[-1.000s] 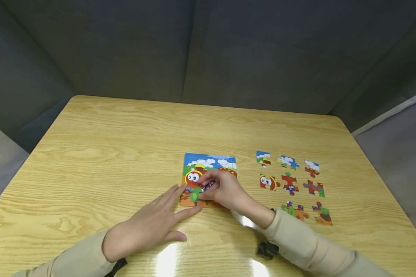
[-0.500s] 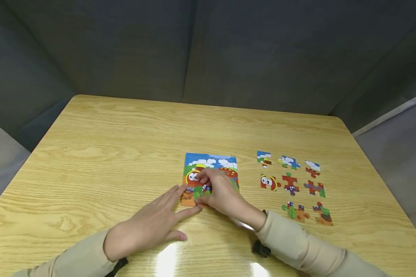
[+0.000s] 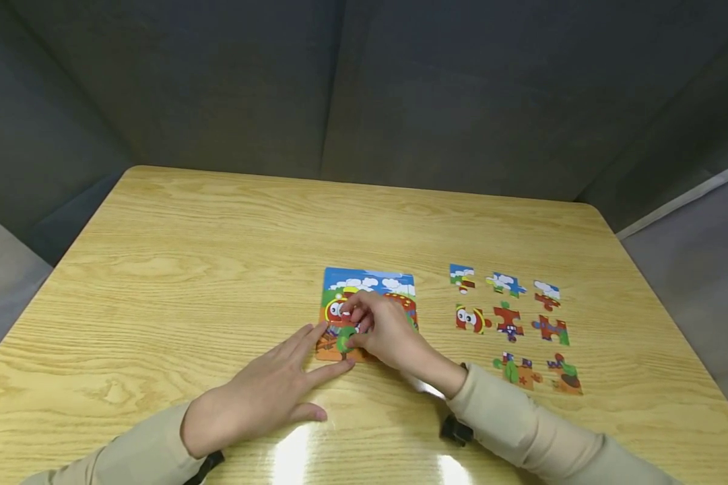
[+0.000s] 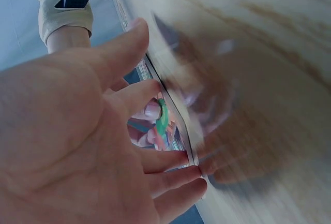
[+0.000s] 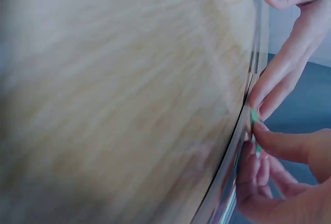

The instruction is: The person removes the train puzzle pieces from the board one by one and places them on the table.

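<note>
A picture puzzle board (image 3: pixel 370 275) with a red cartoon train lies on the table. My right hand (image 3: pixel 388 333) is over it and pinches a puzzle piece with a green tree (image 3: pixel 343 339) between thumb and fingers, at the board's lower left part. In the left wrist view the green piece (image 4: pixel 163 118) stands tilted between those fingertips. My left hand (image 3: pixel 269 387) lies at the board's left and front edges, its fingers spread and fairly straight, fingertips touching the board. The right hand hides the board's middle and lower right.
Loose puzzle pieces lie in rough rows right of the board, among them a piece with eyes (image 3: pixel 469 319), a cloud piece (image 3: pixel 506 283) and a cactus piece (image 3: pixel 518 370). The wooden table (image 3: pixel 218 236) ends at a dark curtain (image 3: pixel 339 87).
My right hand shifts slightly left over the board, dips, then lifts a little, still pinching the tree piece, whose tilt changes. My left hand stays in place.
</note>
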`<move>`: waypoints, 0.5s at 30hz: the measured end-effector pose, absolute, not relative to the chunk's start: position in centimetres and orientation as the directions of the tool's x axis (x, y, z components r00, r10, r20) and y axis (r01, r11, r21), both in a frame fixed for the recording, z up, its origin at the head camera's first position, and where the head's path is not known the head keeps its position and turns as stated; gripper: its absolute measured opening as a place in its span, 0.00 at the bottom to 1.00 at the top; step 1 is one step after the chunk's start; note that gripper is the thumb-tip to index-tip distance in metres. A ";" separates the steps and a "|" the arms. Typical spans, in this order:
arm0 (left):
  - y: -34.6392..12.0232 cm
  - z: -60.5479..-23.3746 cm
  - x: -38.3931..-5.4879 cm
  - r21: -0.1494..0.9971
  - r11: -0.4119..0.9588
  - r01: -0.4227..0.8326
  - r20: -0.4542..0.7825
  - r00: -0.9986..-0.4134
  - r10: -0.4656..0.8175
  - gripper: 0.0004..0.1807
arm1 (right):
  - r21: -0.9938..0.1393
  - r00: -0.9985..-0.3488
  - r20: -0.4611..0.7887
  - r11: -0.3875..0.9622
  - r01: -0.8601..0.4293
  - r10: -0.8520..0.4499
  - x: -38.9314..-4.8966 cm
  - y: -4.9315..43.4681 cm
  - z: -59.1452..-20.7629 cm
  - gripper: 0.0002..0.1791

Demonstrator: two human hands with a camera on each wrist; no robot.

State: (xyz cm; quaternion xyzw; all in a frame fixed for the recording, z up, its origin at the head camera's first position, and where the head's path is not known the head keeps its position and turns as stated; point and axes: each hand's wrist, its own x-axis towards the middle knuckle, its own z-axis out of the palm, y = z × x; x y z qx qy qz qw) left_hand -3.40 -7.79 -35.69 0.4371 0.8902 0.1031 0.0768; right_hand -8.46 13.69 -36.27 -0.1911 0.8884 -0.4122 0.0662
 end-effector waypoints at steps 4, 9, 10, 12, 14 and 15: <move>-7.8 -35.8 -3.4 0.244 0.600 0.762 -0.042 -0.610 0.791 0.37 | -0.809 -0.907 0.086 0.502 -0.306 -0.413 -8.7 14.5 -35.9 0.16; -7.7 -35.6 -3.3 0.270 0.601 0.752 -0.054 -0.611 0.790 0.38 | -0.886 -0.919 0.006 0.424 -0.187 -0.394 -9.0 16.9 -34.8 0.12; -7.6 -35.6 -3.3 0.276 0.602 0.749 -0.059 -0.612 0.789 0.38 | -0.898 -0.918 -0.019 0.410 -0.159 -0.397 -9.0 17.7 -34.5 0.11; -7.6 -35.5 -3.2 0.277 0.607 0.745 -0.070 -0.614 0.786 0.38 | -0.904 -0.912 -0.059 0.409 -0.124 -0.406 -9.0 19.4 -33.9 0.11; -7.5 -35.5 -3.2 0.274 0.609 0.744 -0.073 -0.616 0.784 0.38 | -0.899 -0.903 -0.091 0.425 -0.107 -0.420 -8.9 21.4 -33.3 0.11; -7.5 -35.5 -3.2 0.272 0.610 0.744 -0.073 -0.616 0.784 0.38 | -0.897 -0.899 -0.103 0.430 -0.101 -0.426 -8.8 22.4 -33.2 0.11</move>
